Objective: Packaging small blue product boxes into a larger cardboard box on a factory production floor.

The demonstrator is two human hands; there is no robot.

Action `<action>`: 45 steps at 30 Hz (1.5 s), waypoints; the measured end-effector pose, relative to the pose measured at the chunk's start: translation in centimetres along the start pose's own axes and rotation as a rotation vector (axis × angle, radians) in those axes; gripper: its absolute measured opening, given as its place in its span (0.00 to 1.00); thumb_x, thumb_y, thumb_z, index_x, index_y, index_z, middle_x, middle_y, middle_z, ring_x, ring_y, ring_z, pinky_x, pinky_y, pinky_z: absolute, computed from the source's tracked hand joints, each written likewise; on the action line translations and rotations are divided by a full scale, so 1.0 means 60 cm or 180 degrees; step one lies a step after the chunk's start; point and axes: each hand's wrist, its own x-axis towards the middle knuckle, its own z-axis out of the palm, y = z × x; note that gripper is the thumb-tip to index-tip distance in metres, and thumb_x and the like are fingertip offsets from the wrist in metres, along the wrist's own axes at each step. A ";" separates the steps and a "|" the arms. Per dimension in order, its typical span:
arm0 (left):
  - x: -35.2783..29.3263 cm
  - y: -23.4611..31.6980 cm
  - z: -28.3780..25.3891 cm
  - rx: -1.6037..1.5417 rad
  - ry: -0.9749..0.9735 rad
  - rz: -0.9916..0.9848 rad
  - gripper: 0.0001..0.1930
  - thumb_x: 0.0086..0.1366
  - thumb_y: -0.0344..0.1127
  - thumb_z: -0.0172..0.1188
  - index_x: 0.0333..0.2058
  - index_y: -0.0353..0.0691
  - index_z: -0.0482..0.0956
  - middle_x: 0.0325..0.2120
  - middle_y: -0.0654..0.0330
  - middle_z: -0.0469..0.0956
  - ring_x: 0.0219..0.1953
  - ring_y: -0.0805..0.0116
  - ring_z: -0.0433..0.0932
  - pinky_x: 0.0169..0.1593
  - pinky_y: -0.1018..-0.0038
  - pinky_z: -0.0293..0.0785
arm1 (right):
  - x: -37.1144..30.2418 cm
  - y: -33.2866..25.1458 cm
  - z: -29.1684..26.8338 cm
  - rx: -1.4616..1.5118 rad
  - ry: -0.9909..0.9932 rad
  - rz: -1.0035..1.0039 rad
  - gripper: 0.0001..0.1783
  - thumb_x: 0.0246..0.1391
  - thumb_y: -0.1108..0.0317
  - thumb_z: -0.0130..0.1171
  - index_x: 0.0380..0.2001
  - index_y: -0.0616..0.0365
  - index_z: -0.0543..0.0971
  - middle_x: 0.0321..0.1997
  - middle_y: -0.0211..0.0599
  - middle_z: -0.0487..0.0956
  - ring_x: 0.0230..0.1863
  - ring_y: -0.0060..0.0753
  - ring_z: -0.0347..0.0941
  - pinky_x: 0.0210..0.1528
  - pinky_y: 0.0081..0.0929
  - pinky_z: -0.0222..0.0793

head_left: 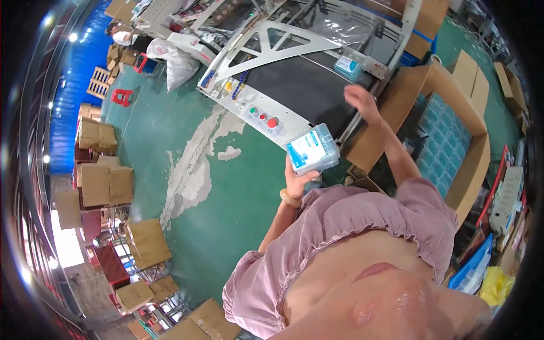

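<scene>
My left hand (297,182) grips a clear plastic box (313,149) with a blue and white label, held up at the near edge of a machine. Over the right side of the machine's dark conveyor belt (294,85), my right hand (362,103) reaches out with loosely bent fingers and nothing visible in it. Just beyond those fingertips, another labelled plastic box (348,67) lies on the belt at its far right side; a small gap separates it from the hand.
An open carton (479,170) on my right holds rows of similar clear bluish boxes (445,141). Coloured push buttons (272,122) sit on the machine's front panel. Stacked brown cartons (107,184), a red stool (122,97) and a white sack (178,65) stand to the left.
</scene>
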 end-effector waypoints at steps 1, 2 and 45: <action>0.005 0.003 0.011 0.0048 -0.0103 -0.0021 0.43 0.38 0.24 0.71 0.55 0.39 0.58 0.46 0.59 0.69 0.49 0.65 0.69 0.52 0.68 0.67 | -0.042 -0.024 0.005 0.0293 -0.0394 -0.0148 0.24 0.45 0.67 0.57 0.48 0.60 0.70 0.47 0.36 0.72 0.47 0.30 0.68 0.51 0.27 0.61; 0.011 0.001 0.018 0.0040 -0.0088 0.0016 0.43 0.38 0.24 0.71 0.55 0.39 0.58 0.46 0.59 0.69 0.49 0.65 0.69 0.52 0.68 0.67 | -0.074 -0.039 0.012 0.0595 -0.0805 -0.0284 0.30 0.42 0.69 0.57 0.52 0.60 0.67 0.51 0.35 0.70 0.50 0.31 0.67 0.53 0.28 0.60; 0.003 0.020 0.036 -0.0131 -0.0051 -0.0044 0.44 0.41 0.25 0.71 0.57 0.37 0.55 0.47 0.59 0.68 0.49 0.65 0.69 0.52 0.70 0.67 | 0.106 0.185 -0.226 -0.0252 0.2737 0.1145 0.20 0.35 0.50 0.68 0.19 0.57 0.77 0.19 0.29 0.73 0.22 0.19 0.70 0.23 0.18 0.65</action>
